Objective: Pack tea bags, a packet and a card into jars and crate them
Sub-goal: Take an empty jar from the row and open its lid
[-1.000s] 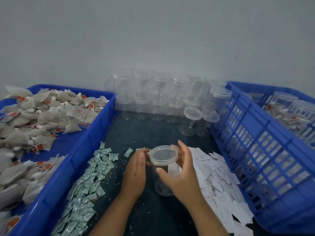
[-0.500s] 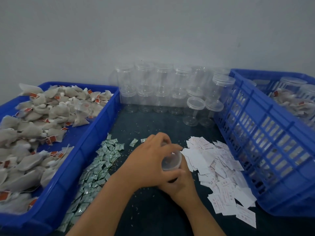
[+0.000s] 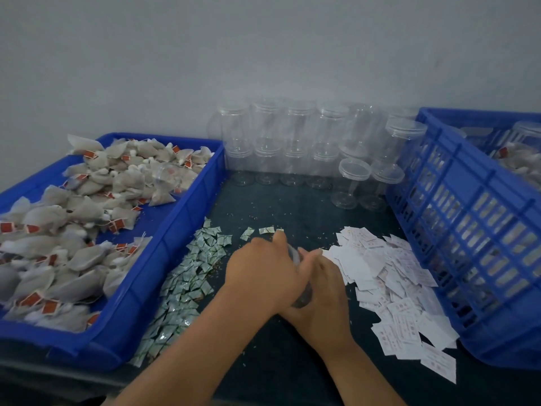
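Observation:
A clear plastic jar [image 3: 303, 297] sits between my two hands at the middle of the dark table, mostly hidden. My left hand [image 3: 260, 273] is curled over its top, where the lid is. My right hand [image 3: 319, 282] grips the jar's body from the right side. Tea bags [image 3: 73, 218] with red tags fill the blue tray [image 3: 164, 244] at left. Small green packets [image 3: 190, 276] lie in a strip beside that tray. White cards [image 3: 389, 276] are heaped to the right of my hands.
Stacked empty clear jars [image 3: 292, 142] with lids line the back wall. A slatted blue crate [image 3: 468, 230] stands at right, holding filled jars [image 3: 524, 142]. Crumbs speckle the table.
My left hand went from beside the jar to over its lid. Both hands and the jar shifted a little toward me, and the lid became hidden under my fingers.

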